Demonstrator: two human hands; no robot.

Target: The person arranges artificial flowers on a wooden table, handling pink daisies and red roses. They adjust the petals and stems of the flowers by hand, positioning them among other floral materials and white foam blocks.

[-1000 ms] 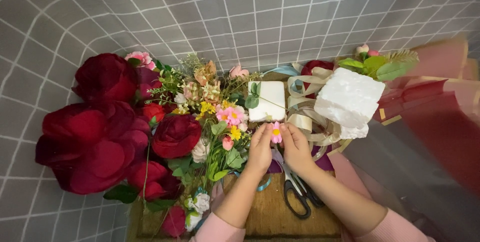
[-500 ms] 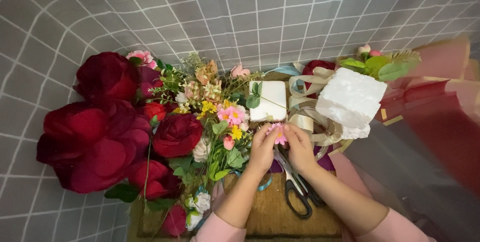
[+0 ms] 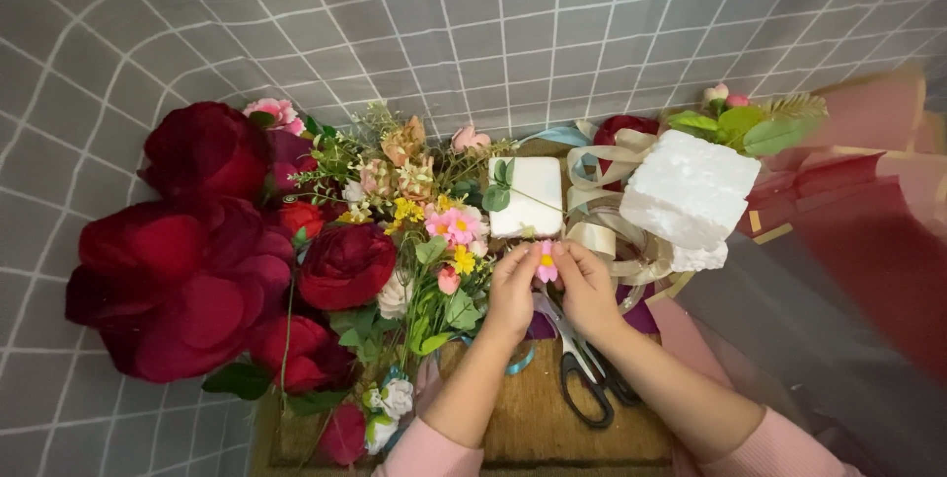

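Note:
My left hand (image 3: 513, 292) and my right hand (image 3: 588, 290) meet over the middle of the table and pinch a small pink flower (image 3: 546, 262) with a yellow centre between their fingertips. Just above the flower lies a small white foam block (image 3: 528, 196) with a green leafy sprig stuck on it. A pair of black-handled scissors (image 3: 582, 373) lies under my right wrist. To the left of my left hand is a bunch of small mixed flowers (image 3: 434, 225) in pink, yellow and peach.
Large dark red roses (image 3: 187, 270) fill the left side. A bigger white foam block (image 3: 688, 196) sits on beige ribbon loops (image 3: 612, 163) at the right, with green leaves (image 3: 745, 124) behind. Pink and dark red wrapping paper (image 3: 868, 230) lies far right. A brown board (image 3: 533, 418) lies under my forearms.
Both hands stay together on the small pink flower; the fingers shift slightly around it. Nothing else has moved.

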